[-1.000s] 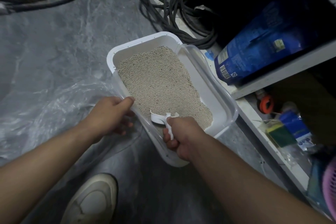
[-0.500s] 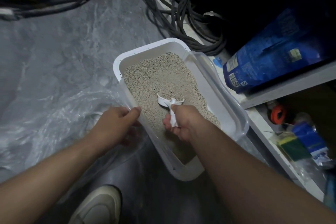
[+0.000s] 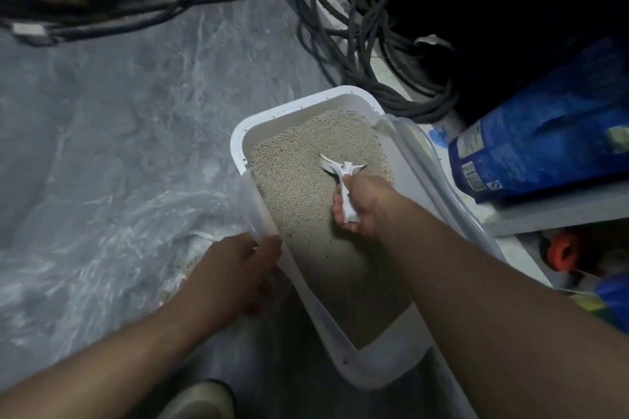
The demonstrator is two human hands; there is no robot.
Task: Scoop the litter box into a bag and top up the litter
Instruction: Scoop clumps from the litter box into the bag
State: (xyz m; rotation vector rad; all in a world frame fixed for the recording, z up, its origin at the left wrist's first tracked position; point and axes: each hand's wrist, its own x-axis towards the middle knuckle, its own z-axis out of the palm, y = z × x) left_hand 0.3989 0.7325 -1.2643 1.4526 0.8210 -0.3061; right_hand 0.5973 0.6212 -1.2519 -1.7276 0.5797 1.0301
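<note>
Litter box sits on the grey floor; long axis runs from the near-right end by the person's legs to the far-left end toward the cables. White base with a clear upper rim. Litter covers most of the bottom.

Right hand is over the middle of the box, fingers clenched round the handle of the white scoop. Scoop's long axis follows that of the box; the blade points toward the far end, edge in the litter.

Left hand is at the box's left long rim, thumb over the clear edge and fingers curled beneath it, grasping the rim. Clear plastic bag lies crumpled on the floor just beside the box's left side, under that hand.

Blue bag lies on its side on the shelf beyond the right rim. Shoe toe at the lower edge of the view.

Versus 1.0 s ago: scoop was at the near end of the box, blade at the litter's edge. It has since travelled up the box toward the far end, past its mid-box position of 0.5 s ago. Left hand's hold on the rim is unchanged.
</note>
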